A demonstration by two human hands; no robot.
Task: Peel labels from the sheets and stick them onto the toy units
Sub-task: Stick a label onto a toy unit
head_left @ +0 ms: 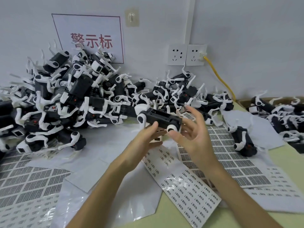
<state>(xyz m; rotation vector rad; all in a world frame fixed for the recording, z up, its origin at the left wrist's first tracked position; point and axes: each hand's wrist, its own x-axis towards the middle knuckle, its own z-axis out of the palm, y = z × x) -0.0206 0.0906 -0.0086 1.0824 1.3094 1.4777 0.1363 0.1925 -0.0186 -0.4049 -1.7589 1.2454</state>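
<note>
A black and white toy unit (162, 118), shaped like a small robot dog, is held above the table's middle. My left hand (145, 139) grips it from below, thumb up against its side. My right hand (191, 134) is beside its right end with fingers spread and relaxed, the thumb near a white joint. Label sheets lie under my arms: one with small printed labels (185, 183) and one with dense grey rectangular labels (230, 158). Whether a label is on a fingertip cannot be made out.
A big heap of toy units (65, 99) fills the left and back of the table. More units sit in a box at the right (283, 116), and one lies alone (243, 142). Another grey label sheet (28, 181) lies front left. A yellow cable (218, 78) runs from a wall socket.
</note>
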